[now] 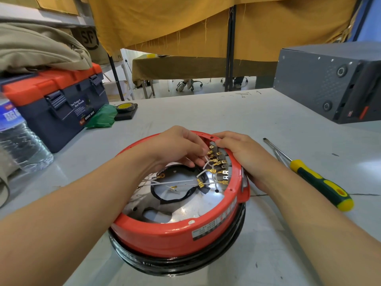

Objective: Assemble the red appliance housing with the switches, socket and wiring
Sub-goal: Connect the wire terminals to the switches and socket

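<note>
Round red metal appliance housing upturned on grey counter; my left hand pinches white wires inside; my right hand curls over far rim at grey switches.

One red housing, two hands, one screwdriver, one toolbox, one water bottle, one tape roll.

Blue/orange toolbox at left, water bottle by it at the edge. Grey box upper right. Yellow-green screwdriver lies at right, tape roll center-left.
</note>
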The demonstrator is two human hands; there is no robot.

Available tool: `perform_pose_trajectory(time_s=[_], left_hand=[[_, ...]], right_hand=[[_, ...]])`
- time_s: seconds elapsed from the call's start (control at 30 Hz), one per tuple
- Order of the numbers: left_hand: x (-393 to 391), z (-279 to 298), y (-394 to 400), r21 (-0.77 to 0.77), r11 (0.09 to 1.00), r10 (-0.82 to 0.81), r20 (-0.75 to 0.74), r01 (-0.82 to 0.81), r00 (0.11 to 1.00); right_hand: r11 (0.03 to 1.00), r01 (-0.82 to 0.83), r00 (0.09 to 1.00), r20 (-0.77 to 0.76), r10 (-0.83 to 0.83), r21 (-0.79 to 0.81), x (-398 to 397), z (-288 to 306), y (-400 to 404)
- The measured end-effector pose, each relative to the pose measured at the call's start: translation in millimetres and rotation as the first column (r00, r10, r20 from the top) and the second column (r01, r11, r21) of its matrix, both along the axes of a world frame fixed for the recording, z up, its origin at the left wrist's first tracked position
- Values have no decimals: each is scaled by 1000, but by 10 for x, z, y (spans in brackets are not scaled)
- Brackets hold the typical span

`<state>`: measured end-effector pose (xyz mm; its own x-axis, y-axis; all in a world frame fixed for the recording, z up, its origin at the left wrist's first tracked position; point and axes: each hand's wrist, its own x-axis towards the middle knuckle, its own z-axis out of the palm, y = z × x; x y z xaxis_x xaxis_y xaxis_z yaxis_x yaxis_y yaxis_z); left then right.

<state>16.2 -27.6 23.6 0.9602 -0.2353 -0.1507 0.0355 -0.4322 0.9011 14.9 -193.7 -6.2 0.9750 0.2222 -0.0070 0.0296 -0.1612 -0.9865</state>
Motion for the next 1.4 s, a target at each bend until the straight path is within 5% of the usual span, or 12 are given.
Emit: perform_pose_trajectory(time_s=[0.53,1.4], left_hand=[[15,19,14,-37,999,4,-204,-12,979],[15,-58,-80,-54,998,29,-102,-35,994]], right_hand=[[999,3,1000,27,-2,-34,-45,39,5],[1000,-7,1000,-10,7,-11,-6,-15,-1]])
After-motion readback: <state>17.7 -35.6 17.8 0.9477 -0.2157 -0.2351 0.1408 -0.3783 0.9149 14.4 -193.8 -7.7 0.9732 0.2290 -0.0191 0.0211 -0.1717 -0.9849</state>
